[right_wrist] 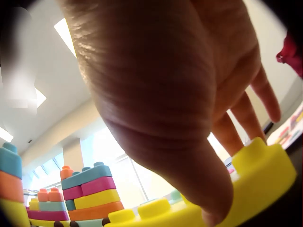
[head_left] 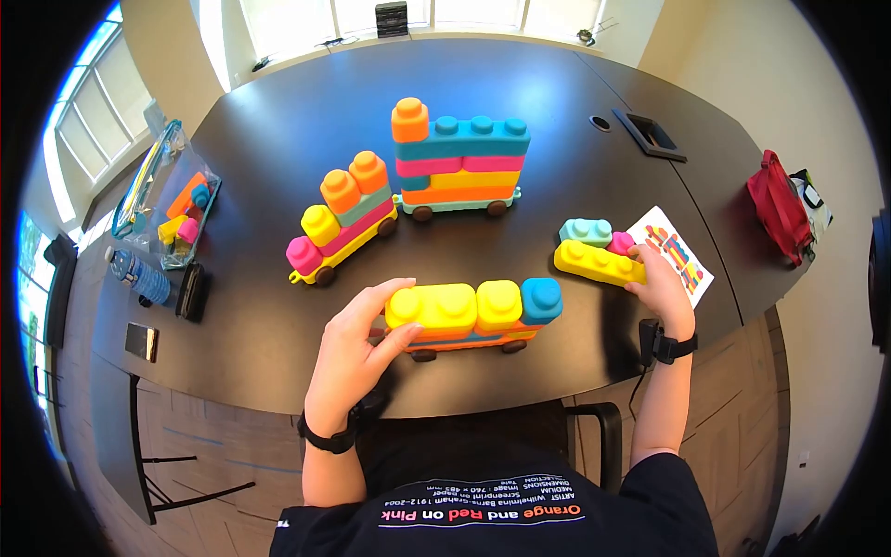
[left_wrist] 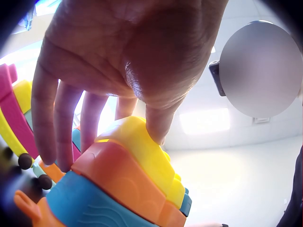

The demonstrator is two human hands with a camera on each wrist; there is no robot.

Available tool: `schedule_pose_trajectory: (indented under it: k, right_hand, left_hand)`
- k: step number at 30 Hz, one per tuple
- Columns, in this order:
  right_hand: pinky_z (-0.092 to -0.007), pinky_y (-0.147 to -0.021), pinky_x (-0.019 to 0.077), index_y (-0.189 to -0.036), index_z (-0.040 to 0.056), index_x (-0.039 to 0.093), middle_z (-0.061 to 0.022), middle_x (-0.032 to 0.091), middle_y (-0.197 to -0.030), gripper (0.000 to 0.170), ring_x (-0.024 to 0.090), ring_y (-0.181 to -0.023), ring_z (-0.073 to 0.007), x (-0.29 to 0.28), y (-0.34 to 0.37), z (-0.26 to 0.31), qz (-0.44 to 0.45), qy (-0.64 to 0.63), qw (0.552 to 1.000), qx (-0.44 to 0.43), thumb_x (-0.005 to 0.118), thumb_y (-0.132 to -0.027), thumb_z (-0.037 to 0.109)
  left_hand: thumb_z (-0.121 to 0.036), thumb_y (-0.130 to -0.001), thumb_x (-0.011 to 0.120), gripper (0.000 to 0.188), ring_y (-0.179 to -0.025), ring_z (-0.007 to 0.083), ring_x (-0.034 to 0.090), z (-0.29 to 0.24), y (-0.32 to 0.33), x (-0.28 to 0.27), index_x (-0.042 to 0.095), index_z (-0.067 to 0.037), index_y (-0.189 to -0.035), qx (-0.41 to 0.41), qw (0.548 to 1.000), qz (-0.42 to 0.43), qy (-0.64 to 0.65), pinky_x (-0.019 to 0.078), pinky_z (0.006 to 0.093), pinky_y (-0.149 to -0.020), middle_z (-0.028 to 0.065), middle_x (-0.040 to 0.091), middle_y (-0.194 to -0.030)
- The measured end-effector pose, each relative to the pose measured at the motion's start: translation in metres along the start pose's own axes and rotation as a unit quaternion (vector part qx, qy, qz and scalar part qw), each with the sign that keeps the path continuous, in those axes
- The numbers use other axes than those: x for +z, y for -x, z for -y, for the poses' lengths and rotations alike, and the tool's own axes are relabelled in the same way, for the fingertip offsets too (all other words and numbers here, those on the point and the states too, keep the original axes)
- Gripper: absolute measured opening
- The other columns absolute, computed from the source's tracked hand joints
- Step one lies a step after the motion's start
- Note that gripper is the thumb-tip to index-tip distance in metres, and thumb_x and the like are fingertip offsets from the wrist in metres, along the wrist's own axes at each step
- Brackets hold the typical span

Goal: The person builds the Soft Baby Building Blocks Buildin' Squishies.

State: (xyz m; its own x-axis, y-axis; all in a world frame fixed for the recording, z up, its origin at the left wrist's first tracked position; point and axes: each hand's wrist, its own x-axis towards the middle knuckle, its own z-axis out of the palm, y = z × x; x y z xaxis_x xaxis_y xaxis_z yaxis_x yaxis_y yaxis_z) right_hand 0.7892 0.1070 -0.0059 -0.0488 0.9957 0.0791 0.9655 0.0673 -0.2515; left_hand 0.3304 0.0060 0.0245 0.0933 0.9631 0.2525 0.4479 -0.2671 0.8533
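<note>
My left hand point(head_left: 351, 348) grips the left end of a yellow toy block point(head_left: 432, 306), thumb on the near side and fingers over the far side. That block tops a wheeled block wagon point(head_left: 445, 343) with an orange base, a smaller yellow block point(head_left: 498, 306) and a blue block point(head_left: 541, 299) at its right end. My right hand point(head_left: 666, 292) pinches a long yellow block point(head_left: 594, 262) between thumb and fingers, as the right wrist view point(right_wrist: 258, 184) also shows. Behind it lie a mint block point(head_left: 585, 230) and a pink block point(head_left: 620, 242).
Farther back stand a stepped block wagon point(head_left: 348, 223) and a taller one point(head_left: 464, 167). A printed picture card point(head_left: 682, 269) lies beside my right hand. At the left are a clear bag of blocks point(head_left: 153, 200), a water bottle point(head_left: 139, 278) and a black case point(head_left: 191, 292).
</note>
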Motion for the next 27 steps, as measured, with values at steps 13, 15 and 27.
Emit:
schedule_pose_trajectory:
  k: [13, 15, 27]
  right_hand:
    - [-0.0363, -0.090, 0.0553, -0.129, 0.0030, 0.071, -0.0107, 0.073, -0.117, 0.047, 0.070, -0.103, -0.0269, -0.049, 0.023, 0.078, -0.119, -0.296, 0.938, -0.137, 0.085, -0.086, 0.012]
    - [-0.0359, -0.089, 0.0557, -0.129, 0.0031, 0.071, -0.0098, 0.073, -0.118, 0.049, 0.070, -0.105, -0.0248, -0.055, 0.027, 0.103, -0.138, -0.329, 0.915, -0.187, 0.088, -0.084, 0.013]
    - [-0.0359, -0.091, 0.0564, -0.125, 0.0025, 0.071, -0.0130, 0.070, -0.116, 0.050, 0.069, -0.103, -0.0291, -0.046, 0.026, 0.167, -0.062, -0.298, 0.874, -0.380, 0.091, -0.080, 0.015]
  left_hand:
    - [-0.023, -0.090, 0.084, 0.061, -0.114, 0.0250, 0.071, 0.000, -0.002, -0.005, 0.061, -0.011, -0.145, 0.045, 0.998, -0.006, -0.036, 0.0605, 0.0390, -0.092, 0.0108, 0.071, -0.127]
    - [-0.025, -0.089, 0.085, 0.067, -0.117, 0.0256, 0.070, -0.005, -0.002, -0.005, 0.059, -0.011, -0.149, 0.053, 0.998, -0.025, -0.022, 0.0597, 0.0408, -0.095, 0.0105, 0.071, -0.131]
    - [-0.030, -0.093, 0.082, 0.068, -0.125, 0.0296, 0.067, -0.006, 0.000, -0.010, 0.056, -0.009, -0.152, 0.116, 0.992, -0.056, 0.007, 0.0581, 0.0414, -0.100, 0.0134, 0.066, -0.138]
